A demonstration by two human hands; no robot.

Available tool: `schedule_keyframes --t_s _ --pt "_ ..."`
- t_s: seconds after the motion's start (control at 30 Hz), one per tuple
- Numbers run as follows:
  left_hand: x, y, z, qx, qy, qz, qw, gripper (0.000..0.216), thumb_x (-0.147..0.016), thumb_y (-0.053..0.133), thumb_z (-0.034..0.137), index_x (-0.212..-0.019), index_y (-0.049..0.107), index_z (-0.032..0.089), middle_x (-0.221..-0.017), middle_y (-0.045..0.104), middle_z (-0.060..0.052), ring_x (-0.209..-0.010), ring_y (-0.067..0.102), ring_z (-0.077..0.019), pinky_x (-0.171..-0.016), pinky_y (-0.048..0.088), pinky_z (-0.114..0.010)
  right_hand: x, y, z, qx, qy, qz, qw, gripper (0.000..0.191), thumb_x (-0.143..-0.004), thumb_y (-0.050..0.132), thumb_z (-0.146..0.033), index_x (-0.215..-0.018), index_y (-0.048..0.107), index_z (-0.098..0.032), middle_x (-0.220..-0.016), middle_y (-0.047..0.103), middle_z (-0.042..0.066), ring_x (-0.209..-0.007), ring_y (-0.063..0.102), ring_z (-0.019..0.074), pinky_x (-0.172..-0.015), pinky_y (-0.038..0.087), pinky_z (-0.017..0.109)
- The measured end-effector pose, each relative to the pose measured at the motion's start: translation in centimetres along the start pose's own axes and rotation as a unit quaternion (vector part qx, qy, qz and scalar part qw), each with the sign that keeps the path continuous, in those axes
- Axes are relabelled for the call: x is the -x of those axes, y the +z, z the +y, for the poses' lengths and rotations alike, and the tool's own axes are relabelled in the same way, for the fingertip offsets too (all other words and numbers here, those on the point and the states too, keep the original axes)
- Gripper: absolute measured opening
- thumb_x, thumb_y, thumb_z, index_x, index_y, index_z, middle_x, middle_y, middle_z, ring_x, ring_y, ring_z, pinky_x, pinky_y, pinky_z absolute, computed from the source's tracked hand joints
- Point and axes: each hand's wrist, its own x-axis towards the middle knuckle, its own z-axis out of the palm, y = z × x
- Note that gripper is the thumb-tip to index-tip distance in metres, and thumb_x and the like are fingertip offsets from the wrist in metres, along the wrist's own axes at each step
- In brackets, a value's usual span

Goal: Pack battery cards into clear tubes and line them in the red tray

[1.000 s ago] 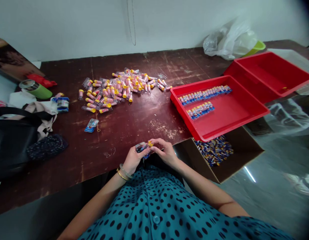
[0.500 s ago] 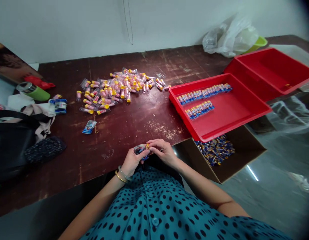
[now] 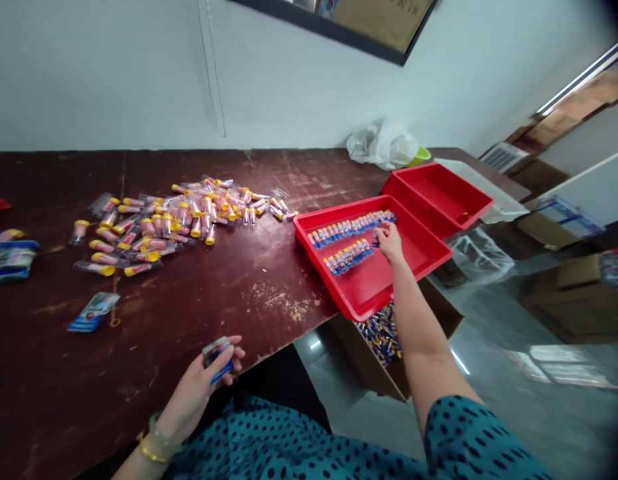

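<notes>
My left hand (image 3: 205,377) is closed on a small stack of clear-and-blue plastic packets (image 3: 218,353), near the table's front edge. Over the red tray (image 3: 361,312) on the right reaches my right hand (image 3: 390,243), its fingers pinched on a small blue-wrapped tube (image 3: 375,239). That tube is at the right end of the shorter front row of blue-wrapped tubes (image 3: 349,256); whether it touches the tray floor I cannot tell. Behind lies a longer row of tubes (image 3: 353,228). A loose pile of clear tubes with yellow caps (image 3: 189,217) spreads across the table to the left.
A second red tray (image 3: 441,193) adjoins the first at the back right. Below the front tray stands a cardboard box (image 3: 361,360) with many wrapped tubes. A blue packet (image 3: 93,312) lies on the table (image 3: 189,300). Plastic bags (image 3: 386,143) sit by the wall.
My hands were together at the table edge and have parted. The right one has moved out over the red tray with a tube; the left keeps the packets. The view has turned right.
</notes>
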Motion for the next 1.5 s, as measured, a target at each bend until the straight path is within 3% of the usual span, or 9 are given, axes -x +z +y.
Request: schedule_keyframes --t_s 0.17,0.33,0.6,0.7,0.87,0.97,1.07,1.2,1.5 --pt "-0.3 -0.9 -0.4 0.007 -0.017 0.028 0.999 0.058 -0.061 0.083 0.05 -0.109 0.069 0.019 -0.093 0.07 -0.006 -0.076 0.059 -0.0175 -0.061 0.049 -0.025 -6.0 0.3 4.5 0.118 0.039 -0.006 0.992 0.009 -0.084 0.064 -0.017 -0.091 0.065 -0.01 -0.089 0.069 0.006 -0.082 0.063 0.0152 -0.087 0.048 0.035" --pt "-0.8 -1.4 -0.6 0.009 -0.025 0.029 0.999 0.06 -0.06 0.083 0.052 -0.108 0.07 0.02 -0.093 0.07 -0.007 -0.077 0.06 -0.0188 -0.063 0.05 -0.026 -6.8 2.4 6.3 0.166 0.023 -0.035 0.985 0.014 -0.09 0.063 -0.025 -0.094 0.065 -0.012 -0.097 0.067 0.005 -0.092 0.064 0.0167 -0.09 0.05 0.039" --pt "-0.9 -2.5 -1.1 0.072 -0.018 0.01 0.997 0.046 -0.066 0.081 0.045 -0.103 0.069 0.019 -0.091 0.069 -0.006 -0.079 0.062 -0.0179 -0.069 0.052 -0.028 -4.8 3.6 1.2 0.151 -0.075 -0.025 0.985 0.017 -0.093 0.057 -0.028 -0.101 0.063 -0.014 -0.107 0.064 0.008 -0.1 0.061 0.0193 -0.094 0.047 0.042" --pt "-0.8 -2.9 -1.4 0.096 -0.02 -0.006 0.995 0.034 -0.07 0.078 0.046 -0.082 0.067 0.016 -0.081 0.067 -0.005 -0.074 0.062 -0.017 -0.067 0.051 -0.027 -2.0 10.2 -3.8 0.101 -0.166 -0.086 0.977 0.02 -0.095 0.049 -0.027 -0.104 0.065 -0.017 -0.112 0.065 0.012 -0.103 0.059 0.02 -0.098 0.042 0.04" --pt "-0.6 -3.1 -1.5 0.059 -0.015 -0.048 0.997 0.041 -0.068 0.076 0.053 -0.079 0.063 0.016 -0.065 0.062 -0.002 -0.058 0.059 -0.0144 -0.047 0.039 -0.021 7.4 28.2 -11.2 0.061 -0.267 -0.309 0.911 0.02 -0.083 0.067 -0.033 -0.098 0.068 -0.019 -0.093 0.071 0.002 -0.084 0.062 0.0159 -0.081 0.049 0.027" --pt "-0.4 -3.7 -1.5 0.05 -0.003 -0.049 0.998 0.043 -0.069 0.074 0.054 -0.087 0.063 0.016 -0.057 0.058 0.0 -0.053 0.057 -0.0143 -0.043 0.035 -0.02 11.7 37.1 -14.1 0.083 -0.251 -0.307 0.914 0.034 -0.087 0.062 -0.037 -0.111 0.062 -0.013 -0.104 0.068 0.01 -0.089 0.061 0.0196 -0.081 0.048 0.031" --pt "0.0 -5.1 -1.5 0.047 0.004 -0.051 0.998 0.045 -0.069 0.074 0.055 -0.087 0.063 0.015 -0.055 0.057 0.0 -0.053 0.058 -0.0155 -0.042 0.036 -0.021 14.0 41.4 -15.4 0.113 -0.22 -0.255 0.935 0.048 -0.09 0.055 -0.033 -0.129 0.048 -0.006 -0.124 0.055 0.023 -0.103 0.056 0.0262 -0.087 0.046 0.038" --pt "0.4 -7.3 -1.4 0.085 0.022 0.006 0.996 0.042 -0.065 0.079 0.051 -0.08 0.063 0.016 -0.064 0.062 -0.002 -0.058 0.058 -0.0147 -0.048 0.042 -0.022 16.1 40.8 -13.5 0.133 -0.257 -0.229 0.93 0.05 -0.092 0.047 -0.026 -0.14 0.041 -0.01 -0.135 0.045 0.022 -0.116 0.047 0.0276 -0.097 0.039 0.04" --pt "-0.8 -8.5 -0.8 0.155 0.0 0.019 0.988 0.036 -0.071 0.079 0.04 -0.094 0.065 0.016 -0.083 0.068 -0.005 -0.074 0.064 -0.0159 -0.063 0.052 -0.025 22.0 30.3 -3.7 0.198 -0.38 -0.198 0.881 0.04 -0.097 0.044 -0.033 -0.136 0.052 -0.025 -0.121 0.055 0.012 -0.108 0.048 0.0262 -0.093 0.038 0.039"
